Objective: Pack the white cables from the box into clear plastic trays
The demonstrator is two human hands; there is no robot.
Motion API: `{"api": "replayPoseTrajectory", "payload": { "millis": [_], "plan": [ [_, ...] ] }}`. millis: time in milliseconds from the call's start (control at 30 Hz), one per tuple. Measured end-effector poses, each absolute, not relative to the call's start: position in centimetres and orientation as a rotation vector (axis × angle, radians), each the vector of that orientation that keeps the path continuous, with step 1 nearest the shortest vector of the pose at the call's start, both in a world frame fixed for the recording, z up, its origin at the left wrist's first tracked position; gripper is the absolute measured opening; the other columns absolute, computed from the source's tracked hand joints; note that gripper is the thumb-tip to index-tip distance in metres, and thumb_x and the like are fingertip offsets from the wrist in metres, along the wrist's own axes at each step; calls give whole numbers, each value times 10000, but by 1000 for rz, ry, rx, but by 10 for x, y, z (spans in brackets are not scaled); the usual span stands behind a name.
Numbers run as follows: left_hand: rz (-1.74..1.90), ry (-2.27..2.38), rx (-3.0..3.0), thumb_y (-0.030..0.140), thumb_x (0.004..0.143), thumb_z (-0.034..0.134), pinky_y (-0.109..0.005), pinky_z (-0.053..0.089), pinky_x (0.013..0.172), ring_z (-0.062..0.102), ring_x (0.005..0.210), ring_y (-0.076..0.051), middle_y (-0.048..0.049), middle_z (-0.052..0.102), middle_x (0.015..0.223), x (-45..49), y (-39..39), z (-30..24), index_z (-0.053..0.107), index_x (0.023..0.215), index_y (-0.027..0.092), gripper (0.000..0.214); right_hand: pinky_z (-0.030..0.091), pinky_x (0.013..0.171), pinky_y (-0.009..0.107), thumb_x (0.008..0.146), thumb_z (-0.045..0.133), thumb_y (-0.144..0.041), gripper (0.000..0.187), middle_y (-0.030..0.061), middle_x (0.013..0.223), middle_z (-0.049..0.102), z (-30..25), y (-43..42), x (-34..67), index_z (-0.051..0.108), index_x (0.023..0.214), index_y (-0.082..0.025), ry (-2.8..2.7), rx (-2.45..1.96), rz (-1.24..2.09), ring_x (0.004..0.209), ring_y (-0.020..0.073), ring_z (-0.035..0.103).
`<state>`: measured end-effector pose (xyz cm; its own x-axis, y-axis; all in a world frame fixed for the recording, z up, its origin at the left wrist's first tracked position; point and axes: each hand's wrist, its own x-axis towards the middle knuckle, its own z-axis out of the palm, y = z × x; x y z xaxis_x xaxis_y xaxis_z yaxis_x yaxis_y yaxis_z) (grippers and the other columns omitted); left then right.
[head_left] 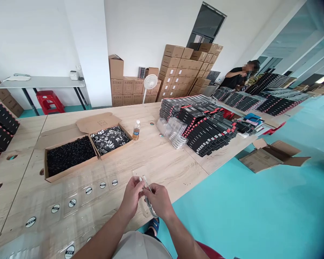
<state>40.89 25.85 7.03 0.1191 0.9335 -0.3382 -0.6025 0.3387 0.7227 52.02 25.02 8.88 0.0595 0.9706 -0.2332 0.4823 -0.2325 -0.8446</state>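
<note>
While left hand [130,199] and right hand [159,202] pinch what seems a cable [145,182], fingers narrow | wooden table [162,169] | stacked cartons [178,70]

Two cartons [97,153] sit on the table [162,162], left of stacked packages [205,129], beyond the hands [131,198].

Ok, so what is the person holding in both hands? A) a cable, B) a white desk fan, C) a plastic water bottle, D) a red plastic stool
A. The left hand and the right hand are both closed around a cable, with a loop of it hanging below the fingers.
</note>
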Motion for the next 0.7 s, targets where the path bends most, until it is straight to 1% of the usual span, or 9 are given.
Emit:
{"api": "replayPoseTrajectory", "payload": {
  "millis": [133,233,367,433,533,633,700],
  "plan": [
    [1232,943,485,411,714,711,-232,428,576,530,627,-109,34,562,676,412,261,66,523,752,196,288,332,491,217,760,554,-281,218,-3,535,621,88,252,517,607,574,-182,-1517,-1816,1000,521,125,523],
    [1283,975,486,419,730,698,-231,440,582,507,617,-96,39,553,694,413,262,61,509,741,198,291,318,499,218,777,540,-272,217,-7,554,615,88,252,515,611,590,-188,-1573,-1834,903,531,122,506],
    [1321,997,444,422,724,699,-230,441,567,505,601,-98,40,535,664,414,266,57,495,712,194,306,283,492,219,804,531,-268,235,-22,533,577,92,253,511,557,581,-198,-1672,-1854,803,507,112,458],
    [1321,996,418,420,715,705,-228,435,555,512,600,-101,34,543,663,414,268,56,501,712,190,307,270,496,218,805,534,-235,221,-27,538,576,93,252,511,534,587,-201,-1738,-1864,750,498,106,449],
    [1294,1006,384,419,692,720,-227,429,544,517,600,-103,26,553,671,414,271,57,518,717,185,310,243,507,227,809,538,-184,182,-15,590,607,92,250,511,541,628,-200,-1865,-1910,597,517,108,475],
    [1233,1016,373,387,644,750,-232,430,543,517,595,-106,24,560,664,415,270,60,535,712,183,304,201,511,251,842,538,-196,168,18,651,634,86,249,511,560,676,-195,-1980,-1997,386,546,125,514],
    [1209,1011,385,350,622,757,-237,437,559,527,604,-111,22,573,662,415,270,62,541,709,185,285,193,511,255,859,534,-208,169,29,666,641,82,251,512,566,693,-194,-1999,-2027,338,553,129,531]
  ]
}}
